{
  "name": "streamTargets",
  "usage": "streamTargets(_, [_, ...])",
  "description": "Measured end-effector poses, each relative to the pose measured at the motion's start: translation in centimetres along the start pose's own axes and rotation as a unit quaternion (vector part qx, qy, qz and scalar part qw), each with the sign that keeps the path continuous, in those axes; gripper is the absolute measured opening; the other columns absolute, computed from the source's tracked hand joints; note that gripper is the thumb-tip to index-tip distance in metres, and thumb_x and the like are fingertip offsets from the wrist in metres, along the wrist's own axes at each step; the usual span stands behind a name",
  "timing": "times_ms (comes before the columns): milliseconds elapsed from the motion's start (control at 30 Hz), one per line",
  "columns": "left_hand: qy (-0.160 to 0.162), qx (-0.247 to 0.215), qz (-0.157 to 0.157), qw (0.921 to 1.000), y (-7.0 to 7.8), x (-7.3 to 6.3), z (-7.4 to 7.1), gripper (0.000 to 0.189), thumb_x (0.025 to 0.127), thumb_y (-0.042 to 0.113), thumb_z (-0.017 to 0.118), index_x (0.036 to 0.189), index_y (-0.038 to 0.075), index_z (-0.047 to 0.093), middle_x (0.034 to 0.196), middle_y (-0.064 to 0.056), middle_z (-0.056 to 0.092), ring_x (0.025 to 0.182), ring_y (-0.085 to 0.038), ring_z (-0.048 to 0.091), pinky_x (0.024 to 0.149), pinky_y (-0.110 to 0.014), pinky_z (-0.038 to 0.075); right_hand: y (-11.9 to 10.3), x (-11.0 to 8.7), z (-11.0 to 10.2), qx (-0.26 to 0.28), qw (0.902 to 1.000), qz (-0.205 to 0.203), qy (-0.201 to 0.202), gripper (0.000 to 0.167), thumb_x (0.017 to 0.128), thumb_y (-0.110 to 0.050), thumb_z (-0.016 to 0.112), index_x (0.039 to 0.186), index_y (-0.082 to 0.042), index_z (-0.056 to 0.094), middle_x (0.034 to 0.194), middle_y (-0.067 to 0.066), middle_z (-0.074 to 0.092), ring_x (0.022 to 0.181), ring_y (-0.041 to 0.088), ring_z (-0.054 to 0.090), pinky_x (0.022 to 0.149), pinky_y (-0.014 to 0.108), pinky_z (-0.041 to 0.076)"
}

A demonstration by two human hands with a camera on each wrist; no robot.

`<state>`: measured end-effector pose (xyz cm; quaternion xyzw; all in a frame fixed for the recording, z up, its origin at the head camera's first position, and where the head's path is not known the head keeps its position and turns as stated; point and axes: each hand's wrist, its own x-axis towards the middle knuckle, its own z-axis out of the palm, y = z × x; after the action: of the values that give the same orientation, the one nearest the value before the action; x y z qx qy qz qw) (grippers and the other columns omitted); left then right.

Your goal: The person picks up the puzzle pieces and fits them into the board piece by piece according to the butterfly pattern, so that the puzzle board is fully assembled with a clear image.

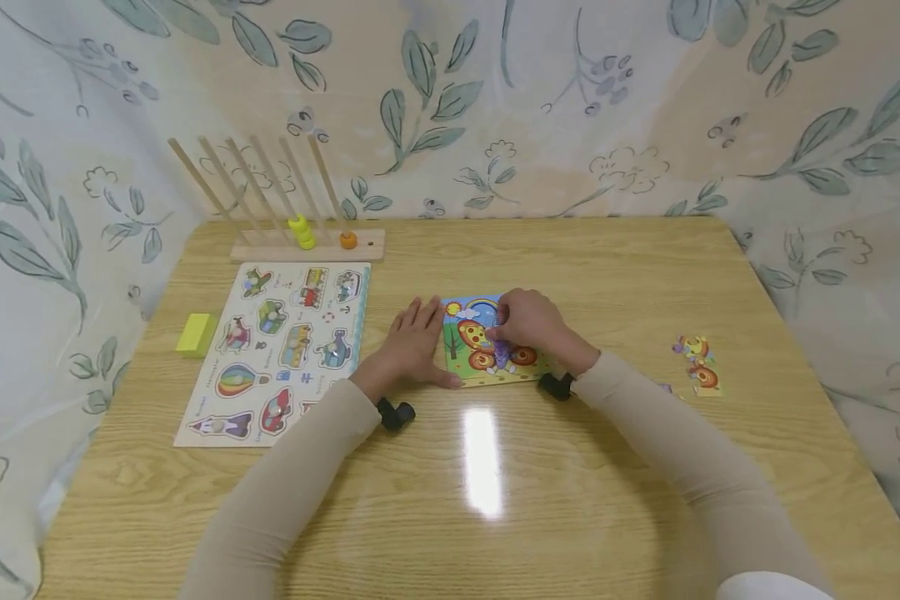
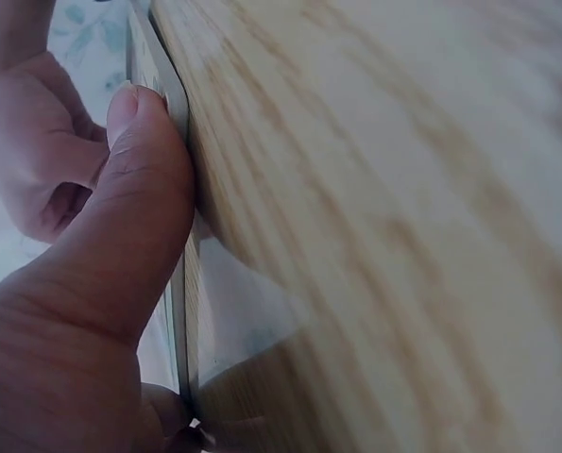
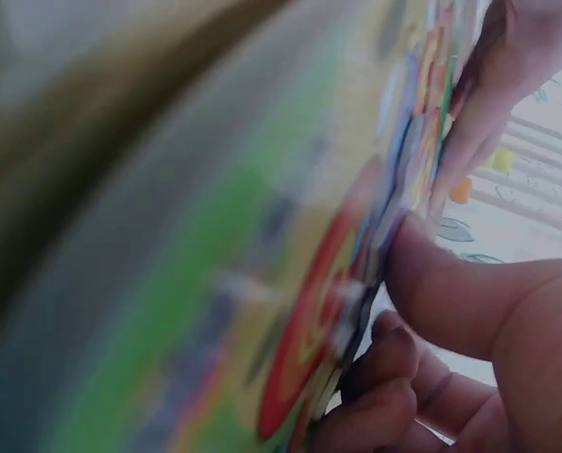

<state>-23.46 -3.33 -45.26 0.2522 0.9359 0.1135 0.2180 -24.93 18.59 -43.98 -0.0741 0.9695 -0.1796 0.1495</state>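
Note:
A colourful jigsaw puzzle [image 1: 465, 352] with a bear, a tree and a rainbow lies flat on the table. My left hand [image 1: 414, 346] rests at its left side, fingers spread; the thumb [image 2: 148, 179] lies along the near edge in the left wrist view. Over the puzzle's right half, my right hand [image 1: 536, 321] pinches a purple jigsaw piece [image 1: 502, 354] with curled fingers. In the right wrist view the thumb [image 3: 451, 293] touches the picture's surface, and the piece's edges there are blurred.
Loose jigsaw pieces [image 1: 697, 367] lie at the right, one partly behind the right sleeve. On the left are a peg puzzle board [image 1: 225, 358] with vehicles, a yellow block [image 1: 195, 333] and a wooden rod stand [image 1: 270, 247] with yellow and orange beads. A patterned cloth [image 1: 450, 108] hangs behind.

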Motion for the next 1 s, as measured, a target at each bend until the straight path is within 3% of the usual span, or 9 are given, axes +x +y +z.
streamTargets(67, [0.0,0.002,0.0,1.0,0.0,0.2,0.0,0.126,0.07,0.069,0.07,0.154,0.005,0.002,0.163,-0.011,-0.006,0.148,-0.036,-0.01,0.121,-0.051,0.0,0.0,0.0,0.1,0.008,0.9999,-0.003,0.006,0.029,0.081,-0.037,0.076,0.071,-0.013,0.061,0.066,0.0,0.058,0.059,0.016,0.051,0.05,0.027,0.037])
streamTargets(233, [-0.002,0.01,-0.002,0.9999,0.0,0.4,0.4,0.127,0.07,0.071,0.068,0.155,0.006,0.0,0.163,-0.01,-0.007,0.149,-0.035,-0.011,0.121,-0.05,0.0,0.5,-0.5,0.5,0.038,0.9968,-0.067,0.02,0.018,0.087,-0.024,0.07,0.073,-0.012,0.065,0.068,0.0,0.063,0.059,0.013,0.052,0.055,0.026,0.04])
streamTargets(400, [-0.001,0.007,-0.004,1.0,0.2,0.1,0.6,0.128,0.069,0.071,0.07,0.154,0.006,0.0,0.163,-0.01,-0.006,0.149,-0.036,-0.01,0.121,-0.051,0.001,2.4,-3.4,-0.9,0.059,0.9909,-0.113,0.044,0.014,0.09,-0.019,0.064,0.082,-0.009,0.069,0.07,0.001,0.064,0.062,0.014,0.053,0.06,0.028,0.043])
streamTargets(533, [0.006,0.007,-0.007,0.9999,0.3,-0.1,0.3,0.127,0.069,0.069,0.071,0.155,0.005,0.001,0.163,-0.01,-0.004,0.149,-0.036,-0.008,0.121,-0.051,0.003,6.2,-7.2,-3.7,0.02,0.9951,-0.09,0.035,0.021,0.091,-0.022,0.064,0.098,-0.004,0.071,0.083,0.006,0.068,0.073,0.019,0.06,0.067,0.036,0.05])
streamTargets(700, [0.001,0.004,0.0,1.0,0.4,-0.3,0.0,0.125,0.071,0.067,0.071,0.154,0.004,0.002,0.163,-0.012,-0.004,0.148,-0.037,-0.009,0.12,-0.052,0.002,12.2,-12.5,-6.1,-0.019,0.9986,-0.03,-0.038,0.04,0.089,-0.027,0.068,0.116,0.002,0.063,0.098,0.014,0.068,0.086,0.027,0.064,0.072,0.045,0.052])
streamTargets(833, [-0.003,0.0,-0.002,1.0,0.3,-0.2,0.0,0.125,0.071,0.068,0.071,0.154,0.004,0.002,0.163,-0.012,-0.005,0.148,-0.037,-0.01,0.12,-0.052,0.002,15.2,-15.1,-5.6,-0.003,0.998,0.007,-0.062,0.054,0.083,-0.033,0.074,0.119,0.003,0.057,0.106,0.022,0.066,0.09,0.034,0.065,0.072,0.046,0.052])
streamTargets(1000, [-0.001,-0.003,-0.001,1.0,0.2,0.2,0.2,0.126,0.07,0.068,0.07,0.154,0.006,0.0,0.163,-0.01,-0.007,0.148,-0.036,-0.011,0.12,-0.052,0.001,16.6,-16.1,-3.7,-0.016,0.999,0.023,-0.036,0.049,0.077,-0.029,0.08,0.109,0.001,0.058,0.094,0.014,0.064,0.079,0.023,0.059,0.069,0.041,0.049])
